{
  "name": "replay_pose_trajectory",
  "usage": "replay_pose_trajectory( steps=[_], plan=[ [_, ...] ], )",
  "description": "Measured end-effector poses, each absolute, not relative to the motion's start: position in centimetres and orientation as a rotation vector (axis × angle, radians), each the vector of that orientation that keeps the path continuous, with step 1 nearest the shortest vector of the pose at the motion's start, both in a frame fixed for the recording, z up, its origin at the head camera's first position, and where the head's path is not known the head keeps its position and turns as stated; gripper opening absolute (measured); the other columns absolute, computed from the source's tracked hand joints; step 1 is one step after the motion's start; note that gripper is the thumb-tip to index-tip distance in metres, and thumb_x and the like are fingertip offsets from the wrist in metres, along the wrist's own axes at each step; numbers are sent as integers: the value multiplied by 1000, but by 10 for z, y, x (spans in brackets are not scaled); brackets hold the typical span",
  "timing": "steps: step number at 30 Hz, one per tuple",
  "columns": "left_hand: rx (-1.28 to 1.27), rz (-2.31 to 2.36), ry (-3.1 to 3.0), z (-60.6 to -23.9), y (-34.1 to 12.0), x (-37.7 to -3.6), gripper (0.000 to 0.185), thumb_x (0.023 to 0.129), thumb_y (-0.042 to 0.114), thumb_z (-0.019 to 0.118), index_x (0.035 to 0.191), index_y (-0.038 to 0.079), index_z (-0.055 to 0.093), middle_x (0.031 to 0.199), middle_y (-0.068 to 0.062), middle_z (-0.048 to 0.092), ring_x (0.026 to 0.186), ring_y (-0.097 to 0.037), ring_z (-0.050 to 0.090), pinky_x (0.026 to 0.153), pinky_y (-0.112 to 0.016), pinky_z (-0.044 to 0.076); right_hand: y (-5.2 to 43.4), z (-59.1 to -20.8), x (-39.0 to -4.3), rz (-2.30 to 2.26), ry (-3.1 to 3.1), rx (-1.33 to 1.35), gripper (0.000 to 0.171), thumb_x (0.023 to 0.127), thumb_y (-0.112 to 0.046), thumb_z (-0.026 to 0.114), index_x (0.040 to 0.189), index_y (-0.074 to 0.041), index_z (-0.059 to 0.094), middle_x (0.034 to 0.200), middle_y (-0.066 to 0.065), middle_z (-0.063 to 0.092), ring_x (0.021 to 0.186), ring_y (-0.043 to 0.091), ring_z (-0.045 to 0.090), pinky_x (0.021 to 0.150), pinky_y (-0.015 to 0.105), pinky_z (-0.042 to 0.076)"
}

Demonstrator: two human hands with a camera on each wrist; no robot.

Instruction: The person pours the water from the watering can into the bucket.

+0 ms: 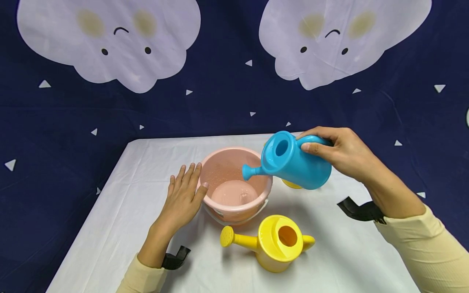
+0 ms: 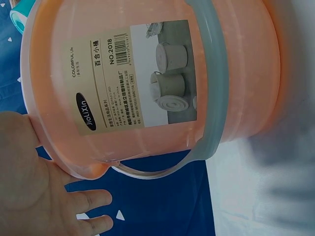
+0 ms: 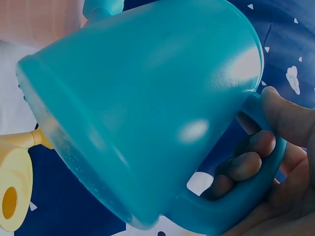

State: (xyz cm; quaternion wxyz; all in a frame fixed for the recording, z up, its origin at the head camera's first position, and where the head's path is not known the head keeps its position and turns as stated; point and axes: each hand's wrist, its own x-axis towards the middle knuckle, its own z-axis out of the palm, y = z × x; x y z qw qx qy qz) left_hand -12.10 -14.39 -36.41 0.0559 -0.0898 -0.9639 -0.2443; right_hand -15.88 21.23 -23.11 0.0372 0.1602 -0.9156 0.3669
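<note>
My right hand [image 1: 342, 152] grips the handle of a blue watering can [image 1: 305, 169], fingers curled round it in the right wrist view. The can is tilted, its spout [image 1: 253, 171] pointing left over the inside of a pink bucket [image 1: 234, 208]. Droplets dot the bucket's inner wall, and a glassy ripple shows on its bottom below the spout. Against the bucket's left rim lies my left hand [image 1: 183, 199], its fingers extended. From the left wrist view, the bucket's label [image 2: 133, 78] and pale handle [image 2: 214, 88] are visible.
A yellow watering can [image 1: 276, 244] stands in front of the bucket, spout to the left. Behind the blue can, another yellow object [image 1: 292, 184] is mostly hidden. White cloth covers the table [image 1: 121, 203]; a dark blue cloud-print backdrop [image 1: 220, 101] hangs beyond it.
</note>
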Motion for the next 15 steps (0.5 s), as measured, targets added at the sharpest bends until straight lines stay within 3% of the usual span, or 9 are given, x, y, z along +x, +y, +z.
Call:
replay_pose_trajectory(
  steps=[7,15],
  plan=[
    [-268,-730,-2932,-364,-144,-121,61,101,46,29,153,19,13,159,-13,16,148,-34,1,116,-60,0,214,-232,-158,1118,-2810,481,27,89,-35,64,114,-26,68,117,1,68,98,1,59,89,39,49],
    [-270,-718,-2932,-363,-145,-122,61,101,48,27,153,19,13,159,-13,16,148,-34,1,116,-60,1,217,-236,-157,1134,-2817,463,29,89,-35,64,116,-25,67,119,2,67,100,3,58,90,43,48]
  ],
)
